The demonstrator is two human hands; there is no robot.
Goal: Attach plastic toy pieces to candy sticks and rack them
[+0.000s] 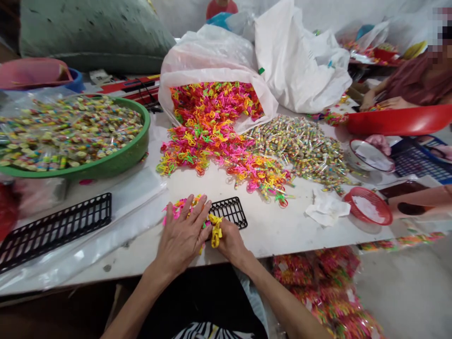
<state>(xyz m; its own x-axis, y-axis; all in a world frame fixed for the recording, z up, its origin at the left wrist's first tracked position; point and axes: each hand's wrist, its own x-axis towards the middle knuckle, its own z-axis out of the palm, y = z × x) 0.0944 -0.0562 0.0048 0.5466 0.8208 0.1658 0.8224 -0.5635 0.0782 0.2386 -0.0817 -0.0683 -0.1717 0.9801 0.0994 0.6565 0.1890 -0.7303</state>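
My left hand (187, 230) lies flat with its fingers stretched over small pink, orange and yellow plastic pieces (178, 205) at the table's front edge. A black plastic rack (236, 210) with slots sticks out to the right from behind my hands; its left part is hidden. My right hand (231, 242) is closed beside the left one, with yellow plastic pieces (215, 230) at its thumb and fingers. The small shape of those pieces is partly covered. Ahead of both hands spreads a heap of the same bright plastic pieces (212, 146).
A white sack (215, 56) spills the heap. Small wrapped candy-like tubes (300, 146) lie to its right. At left are a green basin (141, 146), another black rack (70, 221) and clear plastic bags (123, 226). A red basket (384, 207) stands right; another person (406, 84) sits beyond.
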